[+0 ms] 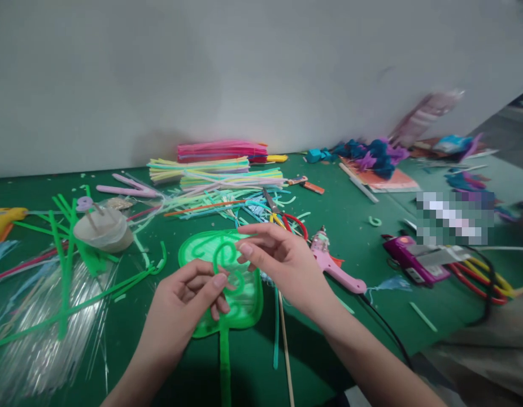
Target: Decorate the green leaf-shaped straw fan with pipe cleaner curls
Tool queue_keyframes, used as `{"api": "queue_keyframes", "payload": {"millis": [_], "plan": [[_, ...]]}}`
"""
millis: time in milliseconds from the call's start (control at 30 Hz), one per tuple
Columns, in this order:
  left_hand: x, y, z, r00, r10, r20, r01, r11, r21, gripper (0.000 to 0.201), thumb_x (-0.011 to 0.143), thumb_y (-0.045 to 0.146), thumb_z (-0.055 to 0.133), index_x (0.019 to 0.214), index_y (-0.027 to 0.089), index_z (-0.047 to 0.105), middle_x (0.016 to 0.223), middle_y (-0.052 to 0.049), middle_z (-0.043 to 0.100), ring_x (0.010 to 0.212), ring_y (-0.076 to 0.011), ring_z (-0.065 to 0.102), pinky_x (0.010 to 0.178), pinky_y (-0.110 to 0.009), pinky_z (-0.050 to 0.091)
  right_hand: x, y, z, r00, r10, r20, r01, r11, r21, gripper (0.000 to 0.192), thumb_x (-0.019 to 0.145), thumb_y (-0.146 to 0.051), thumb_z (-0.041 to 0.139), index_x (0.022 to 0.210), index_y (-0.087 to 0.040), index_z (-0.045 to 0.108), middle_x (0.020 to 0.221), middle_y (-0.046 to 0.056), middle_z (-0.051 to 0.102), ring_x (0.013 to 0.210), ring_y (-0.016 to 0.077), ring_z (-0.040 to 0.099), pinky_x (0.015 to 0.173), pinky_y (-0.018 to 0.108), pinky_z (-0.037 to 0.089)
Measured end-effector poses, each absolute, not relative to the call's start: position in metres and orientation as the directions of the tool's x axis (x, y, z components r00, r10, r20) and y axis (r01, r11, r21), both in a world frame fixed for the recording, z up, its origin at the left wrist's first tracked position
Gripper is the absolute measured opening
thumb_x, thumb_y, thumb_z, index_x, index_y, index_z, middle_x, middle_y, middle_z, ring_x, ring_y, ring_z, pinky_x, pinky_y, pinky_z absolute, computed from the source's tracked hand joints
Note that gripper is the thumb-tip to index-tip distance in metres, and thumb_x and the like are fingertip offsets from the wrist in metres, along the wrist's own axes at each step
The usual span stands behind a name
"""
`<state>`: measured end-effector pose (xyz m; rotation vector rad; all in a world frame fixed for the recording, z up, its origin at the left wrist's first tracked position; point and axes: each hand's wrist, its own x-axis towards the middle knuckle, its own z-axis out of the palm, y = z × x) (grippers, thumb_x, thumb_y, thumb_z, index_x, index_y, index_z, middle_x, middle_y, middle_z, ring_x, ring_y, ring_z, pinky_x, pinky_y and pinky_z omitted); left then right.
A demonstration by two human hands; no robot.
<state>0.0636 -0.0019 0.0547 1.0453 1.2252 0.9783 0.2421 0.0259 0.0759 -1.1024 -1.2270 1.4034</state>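
Between my two hands is a green pipe cleaner (216, 253) bent into a curl. My left hand (187, 302) pinches its lower part between thumb and forefinger. At its upper end, the thumb and fingers of my right hand (287, 263) close on the curl. Just beneath lies a fan-shaped piece (255, 308) with a thick green rim, a pale sheer middle and green swirls on it. Its green handle (225, 362) points toward me. My hands cover part of the fan.
Scissors (275, 208) and a pink glue gun (335, 271) lie right of the fan. Pipe cleaner bundles (202, 169) line the wall. Left are green stems (63, 282), clear strips (53, 339) and a pale lump with sticks (104, 230). A wooden stick (286, 350) lies near my right arm.
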Motion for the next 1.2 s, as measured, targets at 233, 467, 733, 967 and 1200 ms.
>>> {"api": "queue_keyframes", "payload": {"millis": [233, 467, 733, 967, 1200], "plan": [[0.068, -0.002, 0.053, -0.020, 0.964, -0.263, -0.189, 0.255, 0.948, 0.027, 0.078, 0.034, 0.076, 0.071, 0.020, 0.054, 0.059, 0.005, 0.067, 0.057, -0.0120, 0.065, 0.054, -0.019, 0.051, 0.235, 0.011, 0.068, -0.210, 0.975, -0.080, -0.021, -0.086, -0.996, 0.029, 0.075, -0.040, 0.077, 0.093, -0.019, 0.068, 0.083, 0.002, 0.069, 0.077, 0.0147, 0.065, 0.063, 0.025, 0.050], [0.063, -0.003, 0.054, 0.020, 0.989, -0.147, -0.111, 0.149, 0.983, 0.030, 0.084, 0.045, 0.066, 0.101, 0.020, 0.066, 0.088, -0.002, 0.072, 0.069, -0.0151, 0.066, 0.052, -0.023, 0.054, 0.237, 0.011, 0.074, -0.173, 0.984, -0.048, 0.044, -0.041, -0.998, 0.012, 0.079, -0.028, 0.071, 0.084, -0.017, 0.071, 0.073, 0.000, 0.069, 0.066, 0.0124, 0.062, 0.060, 0.025, 0.048], [0.059, -0.006, 0.061, -0.152, 0.987, -0.044, 0.119, 0.062, 0.991, 0.020, 0.079, 0.037, 0.072, 0.073, 0.019, 0.067, 0.060, 0.003, 0.068, 0.050, -0.0097, 0.061, 0.052, -0.017, 0.048, 0.237, 0.005, 0.090, -0.194, 0.976, 0.098, 0.315, 0.157, -0.936, 0.010, 0.081, -0.017, 0.065, 0.085, -0.018, 0.074, 0.075, -0.001, 0.070, 0.068, 0.0107, 0.062, 0.061, 0.021, 0.047], [0.062, -0.006, 0.058, 0.009, 0.989, -0.145, 0.048, 0.145, 0.988, 0.023, 0.079, 0.036, 0.070, 0.067, 0.019, 0.062, 0.055, 0.003, 0.064, 0.056, -0.0140, 0.065, 0.060, -0.022, 0.053, 0.239, 0.012, 0.093, -0.195, 0.974, 0.115, 0.303, 0.171, -0.938, 0.011, 0.085, -0.016, 0.062, 0.086, -0.020, 0.072, 0.078, -0.003, 0.072, 0.071, 0.0099, 0.063, 0.062, 0.020, 0.046], [0.071, -0.001, 0.044, 0.084, 0.975, -0.207, -0.119, 0.216, 0.969, 0.024, 0.075, 0.037, 0.077, 0.082, 0.016, 0.068, 0.069, 0.000, 0.070, 0.056, -0.0113, 0.063, 0.052, -0.019, 0.051, 0.241, 0.019, 0.076, -0.168, 0.985, 0.041, 0.194, 0.074, -0.978, 0.012, 0.086, -0.026, 0.064, 0.091, -0.018, 0.070, 0.081, 0.001, 0.072, 0.073, 0.0130, 0.065, 0.063, 0.024, 0.049]]}}
